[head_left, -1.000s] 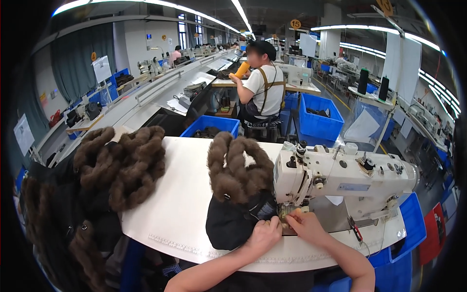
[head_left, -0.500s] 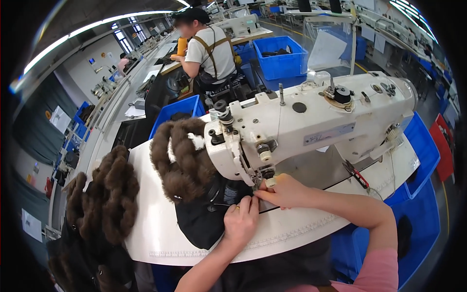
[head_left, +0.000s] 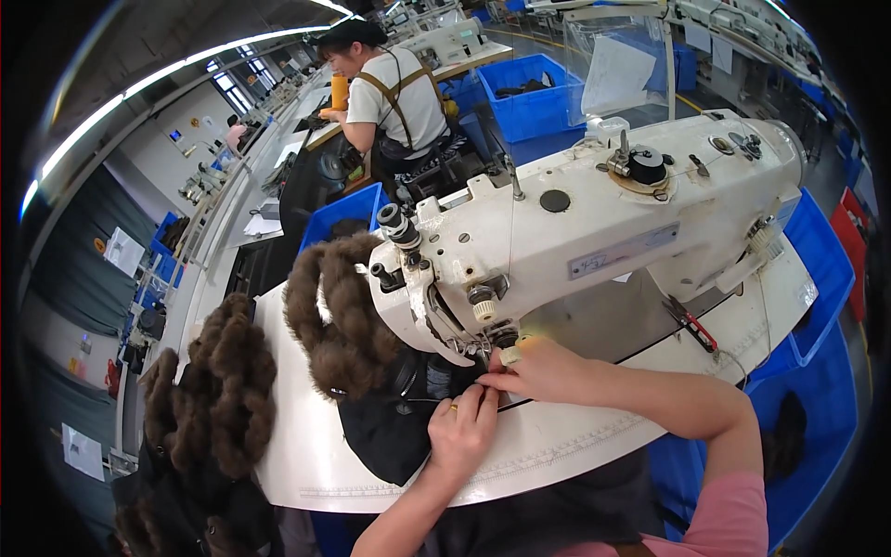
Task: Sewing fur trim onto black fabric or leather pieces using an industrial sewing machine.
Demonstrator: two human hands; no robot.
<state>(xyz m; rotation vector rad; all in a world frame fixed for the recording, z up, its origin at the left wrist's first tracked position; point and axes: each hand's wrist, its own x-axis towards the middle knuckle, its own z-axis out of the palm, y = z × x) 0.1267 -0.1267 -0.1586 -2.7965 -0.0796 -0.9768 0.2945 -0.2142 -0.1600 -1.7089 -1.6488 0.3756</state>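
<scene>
Black cloth (head_left: 379,436) with brown fur trim (head_left: 336,365) extends leftward from our half-curled left hand (head_left: 461,432); our right hand (head_left: 546,373), fingers bunched, adjoins it before the sewing machine (head_left: 575,241). We cannot tell what either grips. We judge stitching unfinished; similar pieces (head_left: 234,395) lie farther left.

A white worktop (head_left: 306,455) carries a white sewing machine (head_left: 613,218) and red-handled snips (head_left: 695,331). A black, fur-trimmed garment (head_left: 376,429) lies beside the machine.
</scene>
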